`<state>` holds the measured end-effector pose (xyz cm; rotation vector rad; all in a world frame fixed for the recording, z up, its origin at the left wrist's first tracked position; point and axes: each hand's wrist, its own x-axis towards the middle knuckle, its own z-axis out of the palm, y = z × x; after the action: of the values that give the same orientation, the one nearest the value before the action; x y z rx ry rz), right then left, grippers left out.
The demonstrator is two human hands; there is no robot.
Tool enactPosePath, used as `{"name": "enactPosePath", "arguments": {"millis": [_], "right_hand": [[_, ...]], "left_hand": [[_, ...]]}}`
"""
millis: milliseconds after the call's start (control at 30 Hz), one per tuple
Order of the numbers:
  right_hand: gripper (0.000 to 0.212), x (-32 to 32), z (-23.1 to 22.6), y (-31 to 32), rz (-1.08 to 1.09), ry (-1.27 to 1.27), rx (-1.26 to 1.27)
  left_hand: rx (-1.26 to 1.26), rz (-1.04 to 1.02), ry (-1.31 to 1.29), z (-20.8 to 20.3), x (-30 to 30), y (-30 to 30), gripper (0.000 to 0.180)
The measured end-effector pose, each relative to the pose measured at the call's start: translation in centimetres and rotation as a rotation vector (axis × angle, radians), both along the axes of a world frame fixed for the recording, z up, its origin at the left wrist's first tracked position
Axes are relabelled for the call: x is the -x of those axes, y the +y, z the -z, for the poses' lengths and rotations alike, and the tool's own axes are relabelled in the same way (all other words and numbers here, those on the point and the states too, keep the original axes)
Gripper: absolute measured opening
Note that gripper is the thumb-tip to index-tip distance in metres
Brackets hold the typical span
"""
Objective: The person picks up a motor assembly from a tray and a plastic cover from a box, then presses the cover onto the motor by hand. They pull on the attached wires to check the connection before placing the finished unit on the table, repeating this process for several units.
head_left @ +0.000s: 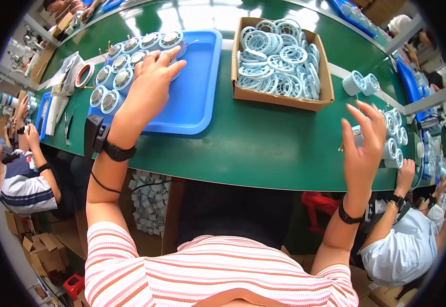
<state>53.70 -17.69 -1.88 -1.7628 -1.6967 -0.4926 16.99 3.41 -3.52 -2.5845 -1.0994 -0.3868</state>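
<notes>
My left hand [154,79] reaches over a blue tray [210,82], its fingers spread above the right side of a group of light-blue round housings [122,78]. These housings have grey discs in their tops, and thin red wires stick out of some. Whether my left fingertips touch a housing beneath them cannot be seen. My right hand [363,140] is raised at the right with its fingers apart. Just behind it a small whitish cylinder [357,132] with a short wire end is partly hidden by the fingers.
A cardboard box [284,102] full of light-blue plastic rings [293,54] stands mid-table. At the right are two light-blue cups [354,83] and more housings [392,153] beside a co-worker's hand [406,174]. Tape [84,75] and tweezers [68,125] lie at the left, near another person.
</notes>
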Motion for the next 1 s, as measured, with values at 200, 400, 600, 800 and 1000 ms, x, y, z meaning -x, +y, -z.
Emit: {"name": "enactPosePath", "arguments": {"millis": [200, 400, 600, 800, 1000], "right_hand": [[0.014, 0.2, 0.5, 11.8, -0.252, -0.181, -0.056], [0.018, 0.6, -0.1, 13.4, -0.336, 0.095, -0.016], [0.030, 4.1, -2.3, 2.6, -0.474, 0.575, 0.354], [0.032, 3.8, 2.3, -0.7, -0.326, 0.615, 0.581], [0.043, 5.1, 4.4, -2.8, -0.307, 0.284, 0.379]], "left_hand": [[0.277, 0.071, -0.074, -3.2, 0.3, -2.5, 0.057], [0.376, 0.077, -0.166, -5.7, -0.1, -3.6, 0.056], [0.291, 0.232, -0.280, -5.8, -3.8, -9.5, 0.057], [0.366, 0.409, -0.230, -0.6, -8.9, -11.9, 0.063], [0.380, 0.322, -0.421, 1.2, -9.2, -14.0, 0.063]]}}
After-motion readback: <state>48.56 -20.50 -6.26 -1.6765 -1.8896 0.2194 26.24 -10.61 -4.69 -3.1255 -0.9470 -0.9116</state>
